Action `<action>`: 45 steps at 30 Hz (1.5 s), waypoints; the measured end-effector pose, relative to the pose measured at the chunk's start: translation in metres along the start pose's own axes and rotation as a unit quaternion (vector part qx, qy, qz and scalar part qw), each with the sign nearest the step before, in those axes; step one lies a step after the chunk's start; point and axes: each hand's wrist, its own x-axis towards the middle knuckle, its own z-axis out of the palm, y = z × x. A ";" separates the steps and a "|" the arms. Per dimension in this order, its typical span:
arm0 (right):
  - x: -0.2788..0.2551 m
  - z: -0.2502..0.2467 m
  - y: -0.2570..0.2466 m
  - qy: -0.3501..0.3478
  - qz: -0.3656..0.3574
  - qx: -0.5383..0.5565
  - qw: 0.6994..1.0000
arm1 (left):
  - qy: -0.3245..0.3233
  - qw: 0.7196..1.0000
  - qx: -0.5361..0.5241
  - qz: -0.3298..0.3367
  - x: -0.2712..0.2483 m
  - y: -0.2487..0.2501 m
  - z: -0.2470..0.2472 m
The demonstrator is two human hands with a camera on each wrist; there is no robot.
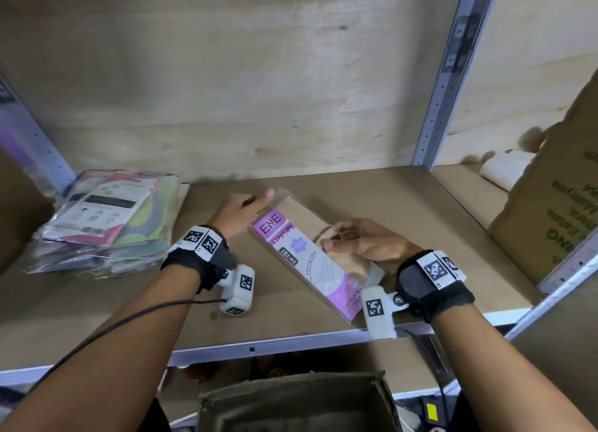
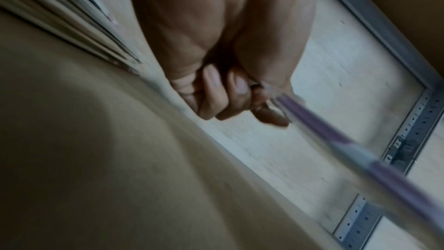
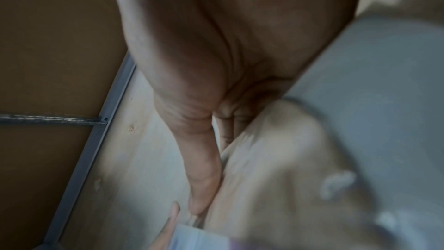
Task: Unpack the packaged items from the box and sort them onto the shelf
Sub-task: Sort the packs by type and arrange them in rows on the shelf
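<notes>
A flat clear-wrapped stocking package [image 1: 299, 253] with a purple and white card lies slanted over the middle of the shelf board [image 1: 414, 205]. My left hand [image 1: 247, 210] pinches its far left corner; in the left wrist view the curled fingers [image 2: 216, 92] hold the package edge [image 2: 355, 145]. My right hand [image 1: 359, 240] grips the right long edge, thumb on top. The right wrist view shows the right hand [image 3: 204, 121] against the blurred package [image 3: 300, 168]. The open brown box [image 1: 297, 402] sits below the shelf's front edge.
A stack of several clear-wrapped packages [image 1: 106, 224] lies at the shelf's left end. A large cardboard box [image 1: 556, 211] stands at the right, with a white roll [image 1: 503, 169] behind it. A grey perforated upright [image 1: 443, 85] rises at the back right.
</notes>
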 end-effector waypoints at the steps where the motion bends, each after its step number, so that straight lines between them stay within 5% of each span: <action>1: 0.000 0.000 0.001 -0.007 -0.003 -0.001 1.000 | -0.014 1.000 0.002 0.008 0.000 0.000 -0.003; 10: 0.002 -0.002 -0.001 -0.041 0.005 -0.015 0.999 | -0.053 0.998 0.006 0.037 0.004 -0.005 -0.005; 19: -0.012 -0.009 0.000 -0.017 -0.018 -0.019 1.000 | 0.029 0.997 0.045 0.050 0.013 0.010 0.007; 27: -0.023 -0.016 0.002 -0.014 -0.013 -0.017 1.000 | 0.001 0.999 -0.039 -0.035 0.011 0.016 0.014; 34: -0.027 -0.020 0.003 -0.010 -0.008 0.001 1.000 | -0.087 0.981 -0.145 -0.098 0.001 0.024 0.006; 41: -0.028 -0.027 0.007 0.029 -0.025 0.009 0.999 | 0.047 0.980 -0.142 -0.129 0.003 0.011 0.010; 45: -0.025 -0.037 0.011 0.123 -0.015 0.036 0.992 | 0.005 0.978 -0.152 -0.145 -0.006 0.017 0.015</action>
